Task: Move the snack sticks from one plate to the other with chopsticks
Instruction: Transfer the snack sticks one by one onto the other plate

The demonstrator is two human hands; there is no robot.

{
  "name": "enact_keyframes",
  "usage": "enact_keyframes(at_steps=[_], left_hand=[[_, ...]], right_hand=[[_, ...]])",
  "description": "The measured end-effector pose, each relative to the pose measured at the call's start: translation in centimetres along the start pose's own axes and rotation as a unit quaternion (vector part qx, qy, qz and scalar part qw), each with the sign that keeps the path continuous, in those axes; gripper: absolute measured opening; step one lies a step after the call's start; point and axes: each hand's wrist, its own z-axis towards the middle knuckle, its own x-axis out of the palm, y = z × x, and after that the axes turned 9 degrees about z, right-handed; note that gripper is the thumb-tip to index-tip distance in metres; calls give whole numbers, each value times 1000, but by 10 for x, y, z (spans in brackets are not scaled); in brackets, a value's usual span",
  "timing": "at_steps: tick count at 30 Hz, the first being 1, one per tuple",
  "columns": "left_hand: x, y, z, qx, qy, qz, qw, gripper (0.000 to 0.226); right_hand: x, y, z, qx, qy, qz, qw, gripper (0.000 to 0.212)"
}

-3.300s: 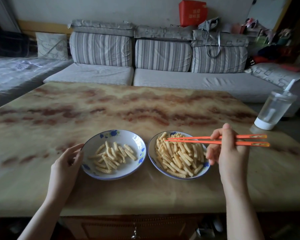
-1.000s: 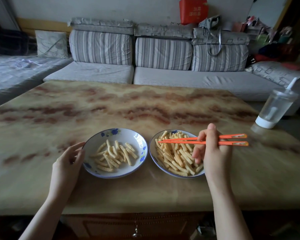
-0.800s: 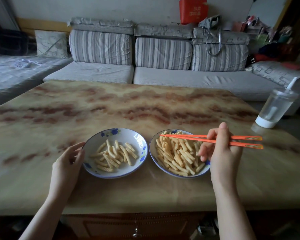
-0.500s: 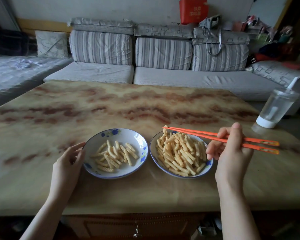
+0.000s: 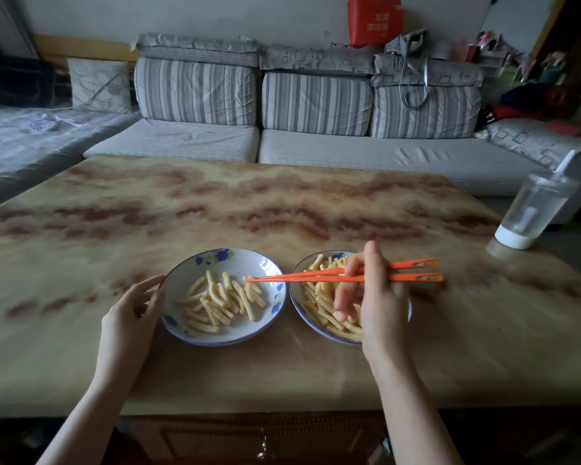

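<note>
While the left plate (image 5: 242, 265) holds few pale, ridged snack sticks (image 5: 215, 303) and the right plate (image 5: 295, 298) many, the left hand (image 5: 128, 317) rests loosely on the left plate's rim; the right hand (image 5: 379, 303) grips orange chopsticks (image 5: 316, 276), tips over the left plate.

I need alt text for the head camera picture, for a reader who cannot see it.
A right hand holds orange chopsticks, tips over the left plate of snack sticks; the left hand touches that plate's rim. A fuller plate sits beside it.

Nothing legible
Red box (image 5: 373, 20) above the sofa (image 5: 316, 152) bears yellow characters, too blurred to read.
</note>
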Motion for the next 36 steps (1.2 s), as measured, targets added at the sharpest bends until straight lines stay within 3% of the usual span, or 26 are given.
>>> enact_keyframes(at_steps=[4, 15, 26, 36], left_hand=[[0, 1, 0, -1, -4, 5, 1000, 27], [1, 1, 0, 2, -3, 4, 1000, 26], [1, 3, 0, 3, 0, 0, 1000, 27], [1, 1, 0, 1, 1, -8, 1000, 27]], right_hand=[[5, -9, -2, -11, 32, -23, 999, 45], [-34, 17, 15, -105, -71, -61, 990, 41], [-35, 7, 17, -95, -17, -114, 989, 43], [-30, 17, 11, -94, -76, -50, 991, 42]])
